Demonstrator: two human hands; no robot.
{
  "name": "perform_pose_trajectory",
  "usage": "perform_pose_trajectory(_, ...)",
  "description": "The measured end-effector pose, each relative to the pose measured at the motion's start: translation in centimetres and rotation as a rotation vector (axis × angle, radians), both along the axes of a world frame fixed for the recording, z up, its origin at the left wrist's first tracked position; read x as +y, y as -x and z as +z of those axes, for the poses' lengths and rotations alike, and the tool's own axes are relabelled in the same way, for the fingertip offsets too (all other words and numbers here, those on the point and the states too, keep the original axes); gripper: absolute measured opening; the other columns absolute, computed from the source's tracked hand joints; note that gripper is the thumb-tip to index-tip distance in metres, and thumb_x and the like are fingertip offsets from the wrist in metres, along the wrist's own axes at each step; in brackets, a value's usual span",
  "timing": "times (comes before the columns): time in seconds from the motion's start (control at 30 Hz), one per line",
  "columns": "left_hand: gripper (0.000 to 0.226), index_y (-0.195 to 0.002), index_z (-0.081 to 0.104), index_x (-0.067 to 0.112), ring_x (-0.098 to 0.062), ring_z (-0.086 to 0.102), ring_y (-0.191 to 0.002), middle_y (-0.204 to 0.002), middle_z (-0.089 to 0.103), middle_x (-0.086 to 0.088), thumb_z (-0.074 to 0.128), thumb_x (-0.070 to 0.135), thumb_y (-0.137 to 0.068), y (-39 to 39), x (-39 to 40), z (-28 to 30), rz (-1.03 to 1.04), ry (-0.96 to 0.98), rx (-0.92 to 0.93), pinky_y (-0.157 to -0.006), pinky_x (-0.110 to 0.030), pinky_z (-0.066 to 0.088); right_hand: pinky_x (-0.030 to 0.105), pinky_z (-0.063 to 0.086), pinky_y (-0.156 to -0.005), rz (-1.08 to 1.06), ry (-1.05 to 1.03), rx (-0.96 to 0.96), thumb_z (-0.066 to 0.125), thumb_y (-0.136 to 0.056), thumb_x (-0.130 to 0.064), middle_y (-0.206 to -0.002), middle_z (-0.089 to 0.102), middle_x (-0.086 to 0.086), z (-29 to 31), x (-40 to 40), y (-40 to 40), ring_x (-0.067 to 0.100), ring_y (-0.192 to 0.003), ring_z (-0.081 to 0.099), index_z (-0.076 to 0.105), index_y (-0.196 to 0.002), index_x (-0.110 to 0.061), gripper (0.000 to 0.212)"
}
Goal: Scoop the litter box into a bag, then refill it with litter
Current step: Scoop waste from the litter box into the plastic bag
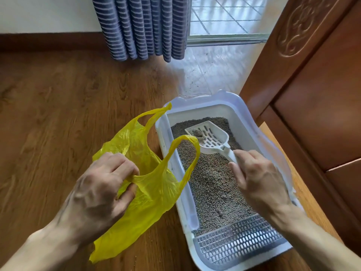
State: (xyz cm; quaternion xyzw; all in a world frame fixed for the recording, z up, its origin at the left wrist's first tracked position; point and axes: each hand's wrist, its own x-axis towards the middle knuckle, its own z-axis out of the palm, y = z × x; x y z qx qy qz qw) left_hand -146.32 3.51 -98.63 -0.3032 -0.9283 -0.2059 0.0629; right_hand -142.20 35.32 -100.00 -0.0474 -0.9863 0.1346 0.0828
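The left hand (101, 184) pinches the yellow bag (148, 184); the right hand (259, 178) grips the scoop (211, 137) over the litter (214, 184), the litter box (252, 118) close beside the wooden door (312, 94).

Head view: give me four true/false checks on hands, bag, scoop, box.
1. The left hand holds a yellow bag. True.
2. The scoop is empty. False: a clump lies in it.
3. The right hand has its grip on the scoop's handle. True.
4. The litter box holds no litter. False: grey litter covers its floor.
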Motion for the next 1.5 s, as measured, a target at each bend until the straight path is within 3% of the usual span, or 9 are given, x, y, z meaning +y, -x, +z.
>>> perform_pose_trajectory(0.4, 0.028, -0.099, 0.066, 0.018, -0.021, 0.06, -0.091, -0.096, 0.059, 0.008, 0.051, 0.036, -0.084, -0.8, 0.9, 1.1, -0.02, 0.035, 0.013, -0.078, -0.047, 0.054, 0.03, 0.051, -0.054, 0.047, 0.026, 0.016, 0.06, -0.091, -0.033, -0.081, 0.063, -0.003, 1.7, 3.0, -3.0, 0.014, -0.061, 0.057, 0.063, -0.099, -0.02, 0.015)
perform_pose_trajectory(0.5, 0.032, -0.106, 0.066, 0.02, -0.016, 0.06, -0.093, -0.099, 0.06, 0.01, 0.052, 0.038, -0.083, -0.9, 0.5, 1.7, 0.022, 0.018, -0.002, -0.082, -0.042, 0.052, 0.02, 0.043, -0.051, 0.072, 0.046, 0.026, 0.059, -0.091, -0.032, -0.08, 0.063, -0.003, 2.7, 3.1, -3.3, 0.012, -0.06, 0.057, 0.063, -0.099, -0.021, 0.015)
perform_pose_trajectory(0.63, 0.03, -0.103, 0.067, 0.023, -0.014, 0.061, -0.093, -0.1, 0.061, 0.012, 0.052, 0.039, -0.082, -0.7, -0.5, 2.2, 0.044, 0.04, 0.0, -0.082, -0.037, 0.049, 0.037, 0.055, -0.058, 0.14, 0.13, 0.068, 0.057, -0.091, -0.036, -0.086, 0.065, -0.002, 4.3, 2.1, -3.4, 0.015, -0.066, 0.062, 0.064, -0.105, -0.022, 0.021)
perform_pose_trajectory(0.87, 0.028, -0.101, 0.065, 0.024, -0.007, 0.057, -0.085, -0.096, 0.06, 0.015, 0.052, 0.04, -0.083, -1.4, -1.6, 2.7, 0.053, -0.006, -0.008, -0.08, -0.032, 0.043, 0.037, 0.056, -0.063, 0.212, 0.25, 0.081, 0.061, -0.086, -0.039, -0.091, 0.069, -0.007, 6.1, -0.4, -1.8, 0.01, -0.072, 0.065, 0.07, -0.105, -0.02, 0.028)
perform_pose_trajectory(1.03, 0.029, -0.1, 0.066, 0.022, -0.012, 0.06, -0.088, -0.096, 0.061, 0.012, 0.053, 0.04, -0.082, -1.7, -2.5, 3.0, 0.079, -0.067, -0.002, -0.079, -0.033, 0.047, 0.036, 0.052, -0.058, 0.301, 0.206, 0.087, 0.065, -0.085, -0.037, -0.084, 0.069, -0.007, 6.8, -2.3, -0.8, 0.013, -0.067, 0.063, 0.071, -0.098, -0.023, 0.02)
perform_pose_trajectory(1.1, 0.03, -0.1, 0.067, 0.019, -0.015, 0.06, -0.088, -0.095, 0.061, 0.01, 0.052, 0.038, -0.082, -1.8, -2.7, 3.0, 0.099, -0.104, -0.005, -0.074, -0.025, 0.044, 0.037, 0.051, -0.055, 0.325, 0.164, 0.079, 0.065, -0.085, -0.039, -0.081, 0.068, -0.007, 6.8, -3.0, -0.8, 0.015, -0.065, 0.061, 0.07, -0.096, -0.026, 0.017)
perform_pose_trajectory(1.2, 0.031, -0.099, 0.067, 0.017, -0.017, 0.06, -0.087, -0.093, 0.062, 0.007, 0.052, 0.035, -0.08, -1.8, -2.9, 3.0, 0.117, -0.129, 0.008, -0.071, -0.027, 0.045, 0.04, 0.051, -0.058, 0.387, 0.187, 0.019, 0.057, -0.083, -0.046, -0.081, 0.065, -0.008, 6.8, -3.6, -0.9, 0.016, -0.068, 0.06, 0.067, -0.096, -0.027, 0.025)
perform_pose_trajectory(1.33, 0.03, -0.095, 0.067, 0.015, -0.012, 0.055, -0.083, -0.092, 0.063, 0.005, 0.052, 0.034, -0.078, -1.7, -3.2, 2.8, 0.161, -0.138, 0.02, -0.067, -0.016, 0.035, 0.037, 0.05, -0.059, 0.464, 0.138, -0.052, 0.06, -0.082, -0.044, -0.083, 0.064, -0.012, 6.9, -4.1, -1.3, 0.014, -0.07, 0.058, 0.067, -0.096, -0.028, 0.022)
perform_pose_trajectory(1.5, 0.028, -0.093, 0.068, 0.015, -0.012, 0.055, -0.081, -0.091, 0.063, 0.005, 0.053, 0.035, -0.079, -1.9, -3.3, 2.6, 0.149, -0.137, -0.002, -0.068, -0.006, 0.036, 0.035, 0.05, -0.059, 0.46, 0.045, -0.099, 0.06, -0.082, -0.045, -0.082, 0.061, -0.013, 6.6, -5.0, -1.6, 0.015, -0.07, 0.058, 0.064, -0.096, -0.03, 0.021)
